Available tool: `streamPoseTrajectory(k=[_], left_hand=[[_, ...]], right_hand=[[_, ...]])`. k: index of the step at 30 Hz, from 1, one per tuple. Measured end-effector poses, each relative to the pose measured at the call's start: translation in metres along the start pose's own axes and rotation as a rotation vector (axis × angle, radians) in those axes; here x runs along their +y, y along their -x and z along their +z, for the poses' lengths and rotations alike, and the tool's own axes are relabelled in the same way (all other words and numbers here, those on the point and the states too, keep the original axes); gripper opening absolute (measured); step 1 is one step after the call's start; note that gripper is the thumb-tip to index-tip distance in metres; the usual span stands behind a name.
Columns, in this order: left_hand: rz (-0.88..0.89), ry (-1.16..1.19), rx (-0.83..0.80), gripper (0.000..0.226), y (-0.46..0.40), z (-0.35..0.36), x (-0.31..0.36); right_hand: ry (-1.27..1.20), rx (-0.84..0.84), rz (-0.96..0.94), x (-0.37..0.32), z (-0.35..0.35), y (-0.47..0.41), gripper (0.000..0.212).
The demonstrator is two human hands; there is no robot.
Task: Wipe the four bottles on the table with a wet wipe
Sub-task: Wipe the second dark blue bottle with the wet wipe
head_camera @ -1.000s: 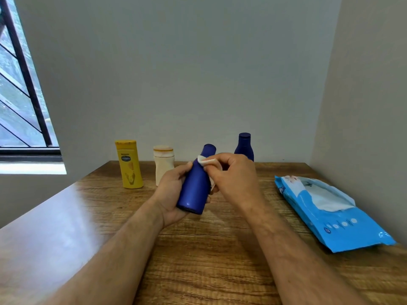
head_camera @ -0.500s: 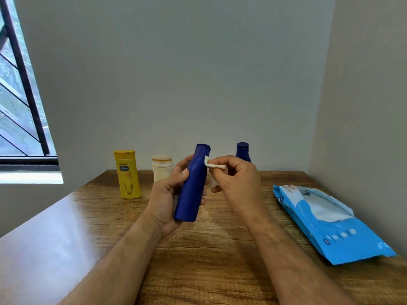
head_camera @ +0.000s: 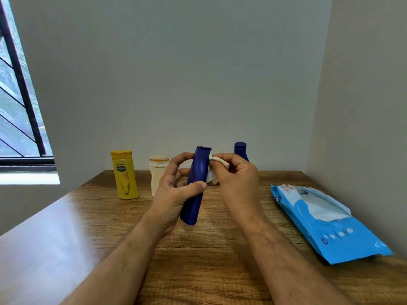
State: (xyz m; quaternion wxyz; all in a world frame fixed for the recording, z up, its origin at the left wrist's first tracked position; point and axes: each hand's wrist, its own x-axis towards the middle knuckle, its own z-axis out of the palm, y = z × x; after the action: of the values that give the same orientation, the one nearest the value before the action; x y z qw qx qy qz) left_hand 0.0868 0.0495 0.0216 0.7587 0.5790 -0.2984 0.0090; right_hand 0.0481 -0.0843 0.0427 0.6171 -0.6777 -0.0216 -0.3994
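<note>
Blue bottle (head_camera: 195, 188) now more upright, wet wipe (head_camera: 212, 168) still at neck

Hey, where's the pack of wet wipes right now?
In the head view the blue wipes pack lies flat on the right side of the wooden table, close to the right-hand wall and to the right of the right hand.
</note>
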Motion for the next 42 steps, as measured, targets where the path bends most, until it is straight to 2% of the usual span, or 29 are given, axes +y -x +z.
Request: streamPoseTrajectory(k=[3,7,10,12,18,21,24,27,30,35,42], left_hand=[[0.062,-0.102,0.049,0.068,0.001,0.002,0.0],[0.267,-0.42,0.16,0.068,0.003,0.004,-0.002],[0.384,-0.711,0.234,0.07,0.003,0.003,-0.007],[0.43,-0.812,0.268,0.073,0.002,0.004,-0.009],[0.414,-0.608,0.232,0.071,0.002,0.005,-0.008],[0.361,-0.538,0.187,0.07,0.003,0.004,-0.008],[0.405,-0.556,0.219,0.069,0.004,0.005,-0.008],[0.419,-0.568,0.232,0.07,0.003,0.004,-0.006],[0.314,-0.421,0.168,0.066,0.004,0.005,-0.002],[0.183,-0.139,0.083,0.055,0.002,0.004,0.001],[0.097,-0.15,0.034,0.043,0.001,0.003,-0.006]], right_hand=[[0.012,-0.007,-0.017,-0.001,0.0,0.0,0.01],[0.085,-0.071,-0.142,-0.003,0.004,0.007,0.015],[0.211,-0.036,-0.277,0.001,0.007,0.009,0.02],[0.219,0.009,-0.302,0.002,0.008,0.01,0.02],[0.061,0.048,-0.126,0.002,0.006,0.008,0.016],[0.089,0.024,-0.208,-0.001,0.004,0.01,0.018],[0.155,-0.018,-0.33,-0.003,0.005,0.013,0.021],[0.044,0.004,-0.181,-0.002,0.008,0.012,0.018],[-0.062,0.016,-0.05,-0.003,0.007,0.009,0.016],[-0.041,-0.023,-0.089,-0.007,0.005,0.009,0.017],[-0.136,0.015,0.023,-0.004,0.006,0.009,0.014]])
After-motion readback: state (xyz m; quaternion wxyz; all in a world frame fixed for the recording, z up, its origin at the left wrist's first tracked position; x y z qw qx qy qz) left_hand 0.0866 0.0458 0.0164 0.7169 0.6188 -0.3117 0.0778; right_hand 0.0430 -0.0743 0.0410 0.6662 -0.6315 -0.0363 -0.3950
